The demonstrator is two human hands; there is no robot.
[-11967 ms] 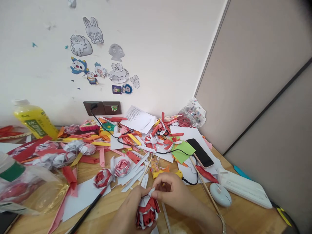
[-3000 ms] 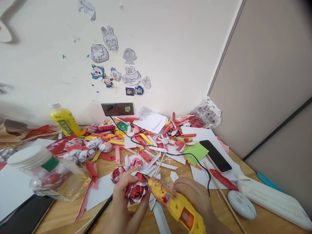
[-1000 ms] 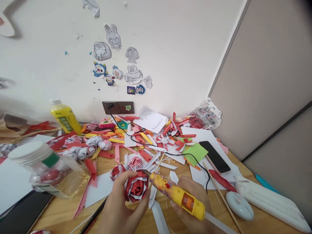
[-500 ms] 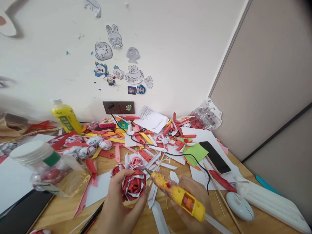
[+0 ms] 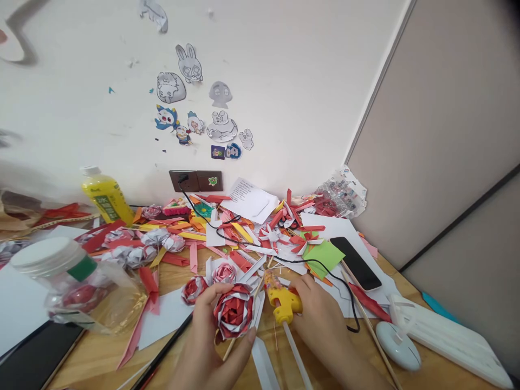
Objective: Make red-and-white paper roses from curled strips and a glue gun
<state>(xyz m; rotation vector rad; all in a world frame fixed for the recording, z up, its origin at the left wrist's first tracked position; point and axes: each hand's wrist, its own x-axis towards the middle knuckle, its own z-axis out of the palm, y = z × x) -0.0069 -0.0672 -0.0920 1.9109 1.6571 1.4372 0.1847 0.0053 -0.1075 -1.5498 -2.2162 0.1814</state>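
Note:
My left hand [image 5: 209,336] is closed around a folded paper rose [image 5: 234,311], red inside with white-edged petals, its face turned up toward me. A thin wooden stick [image 5: 230,348] passes behind the rose; whether it is joined to it I cannot tell. Just to the right, my right hand [image 5: 319,314] grips a yellow hot glue gun [image 5: 281,304] with a stained front end. The gun points away from me, and a translucent glue stick [image 5: 296,355] sticks out of its back. Two more paper roses, one red and white [image 5: 194,290] and one pink [image 5: 223,272], lie beyond my left hand.
Folded paper strips [image 5: 244,233] litter the table's back. A black cord [image 5: 320,261] runs from the wall socket [image 5: 195,181] across them. At left stand a clear jar [image 5: 85,292] and yellow bottle [image 5: 108,195]; at right lie a phone [image 5: 355,262] and a white fan-like device [image 5: 450,338].
The rose in my left hand has moved slightly right and down, away from the other two roses. My right hand has swung the glue gun so that it points more directly away from me.

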